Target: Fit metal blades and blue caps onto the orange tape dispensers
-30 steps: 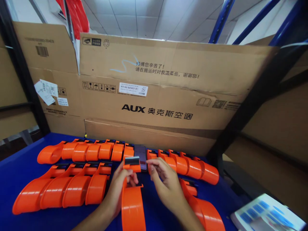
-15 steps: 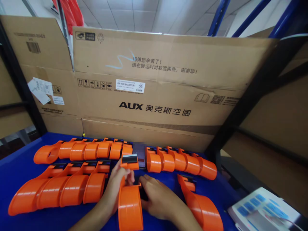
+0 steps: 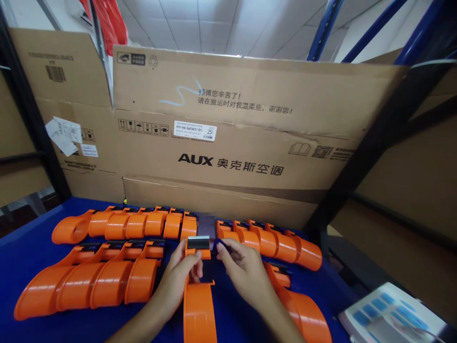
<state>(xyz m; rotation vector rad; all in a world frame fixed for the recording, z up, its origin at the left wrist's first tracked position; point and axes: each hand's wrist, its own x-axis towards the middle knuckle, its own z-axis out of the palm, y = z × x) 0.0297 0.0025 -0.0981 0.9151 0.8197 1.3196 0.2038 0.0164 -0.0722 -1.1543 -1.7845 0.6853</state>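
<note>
My left hand (image 3: pixel 180 264) is closed round the neck of an orange tape dispenser (image 3: pixel 200 309), just under its toothed metal blade (image 3: pixel 198 242). The dispenser stands upright with its wide curved body towards me. To its right, my right hand (image 3: pixel 243 267) pinches a small dark blue piece (image 3: pixel 216 244) between thumb and fingers, close beside the blade end. What that piece is I cannot make out, nor whether it touches the dispenser. Behind both hands lies a flat dark device (image 3: pixel 206 225), partly hidden.
Orange dispensers line the blue table (image 3: pixel 64 328): a back-left row (image 3: pixel 135 225), a front-left row (image 3: pixel 110 281) and a right row (image 3: pixel 267 240). One more dispenser (image 3: pixel 307 309) lies right of my arm. A white device with blue keys (image 3: pixel 389 309) sits front right; a cardboard sheet (image 3: pixel 232 143) stands behind.
My right hand has moved up from beside the dispenser's body to near its blade, and the dark blue piece now shows in its fingers. The dispenser has shifted slightly right and down.
</note>
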